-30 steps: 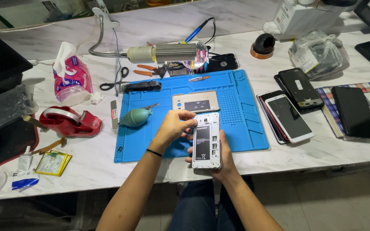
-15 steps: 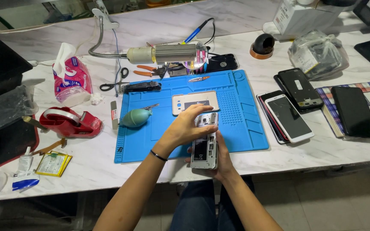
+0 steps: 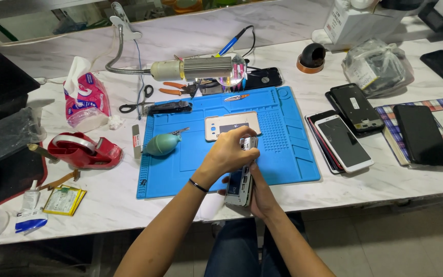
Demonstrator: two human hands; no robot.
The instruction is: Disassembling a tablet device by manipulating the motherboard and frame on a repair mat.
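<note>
Above the blue repair mat's [image 3: 288, 154] near edge, the left hand [image 3: 227, 154] arches over an opened phone [image 3: 242, 179] (tilted on edge), fingers pinching its top, while the right hand [image 3: 260, 194] cradles it beneath, fingers wrapped around its lower body.

1. Both hands hold an opened phone [image 3: 242, 177] at the near edge of the blue mat [image 3: 288, 154]; the left hand [image 3: 229, 154] covers its top, the right hand [image 3: 260, 195] supports it from below.
2. The mat's right half is bare, giving open passage.
3. Just beyond the hands lies a gold back cover [image 3: 232, 124]; left of it, a green air blower [image 3: 162, 144].
4. At the far edge, a low lamp head [image 3: 201, 68] overhangs pliers [image 3: 175, 90] and scissors [image 3: 137, 105].
5. Right of the mat, stacked phones [image 3: 342, 141] fill the table.
6. Left, a red tape dispenser [image 3: 83, 151] and tissue pack [image 3: 85, 97] stand in the way.
</note>
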